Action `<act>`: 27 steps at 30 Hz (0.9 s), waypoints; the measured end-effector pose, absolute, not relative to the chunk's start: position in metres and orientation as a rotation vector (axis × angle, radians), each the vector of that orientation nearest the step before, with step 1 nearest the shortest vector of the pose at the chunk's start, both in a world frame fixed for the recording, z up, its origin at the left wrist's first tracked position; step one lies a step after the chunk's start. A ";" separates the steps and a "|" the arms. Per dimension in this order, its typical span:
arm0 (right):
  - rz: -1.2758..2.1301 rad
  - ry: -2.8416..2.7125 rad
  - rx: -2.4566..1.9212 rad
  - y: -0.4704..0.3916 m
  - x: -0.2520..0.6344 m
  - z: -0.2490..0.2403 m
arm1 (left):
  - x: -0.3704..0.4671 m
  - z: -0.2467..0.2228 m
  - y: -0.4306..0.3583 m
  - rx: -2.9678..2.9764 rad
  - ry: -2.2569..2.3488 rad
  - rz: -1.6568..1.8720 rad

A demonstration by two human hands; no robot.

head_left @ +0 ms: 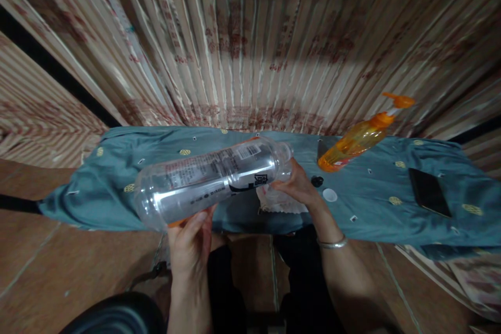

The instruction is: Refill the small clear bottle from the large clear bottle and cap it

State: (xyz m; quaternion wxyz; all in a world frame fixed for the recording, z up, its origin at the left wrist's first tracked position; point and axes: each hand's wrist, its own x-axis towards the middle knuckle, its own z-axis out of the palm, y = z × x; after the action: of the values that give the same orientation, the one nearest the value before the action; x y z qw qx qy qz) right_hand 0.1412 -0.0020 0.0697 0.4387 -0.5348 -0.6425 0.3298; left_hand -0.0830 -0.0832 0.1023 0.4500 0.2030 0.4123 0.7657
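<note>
A large clear plastic bottle [207, 180] with printed labelling lies tilted across my two hands above the cloth, its neck toward the right. My left hand [192, 230] is closed around the lower side near the bottle's base, the palm partly hidden beneath it. My right hand [294, 183] grips the bottle at its neck. Just right of that hand are a small black object [317, 181] and a round white cap-like disc [329, 195]. Under the bottle's neck end lies a whitish sheet with a scalloped edge [279, 202], partly covered.
A teal patterned cloth [371, 214] covers the narrow table. At the back right stands an orange pump bottle [354, 143]. A dark phone [429, 192] lies at the right. Behind the table hangs a pleated curtain [250, 36]. A black rounded object [117, 315] is at lower left.
</note>
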 end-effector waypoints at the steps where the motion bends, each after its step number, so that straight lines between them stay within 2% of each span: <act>1: 0.821 -1.597 -1.333 -0.002 0.141 0.070 | -0.084 0.102 -0.083 0.503 1.020 1.894; 27: 0.816 -1.626 -1.305 0.001 0.144 0.064 | -0.107 0.111 -0.069 0.674 0.993 1.758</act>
State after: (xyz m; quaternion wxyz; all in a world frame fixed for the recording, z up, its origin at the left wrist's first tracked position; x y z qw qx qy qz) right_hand 0.1438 0.0008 0.0642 0.4362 -0.5245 -0.6535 0.3278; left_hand -0.1074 -0.0687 0.1107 0.4851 0.2767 0.4079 0.7223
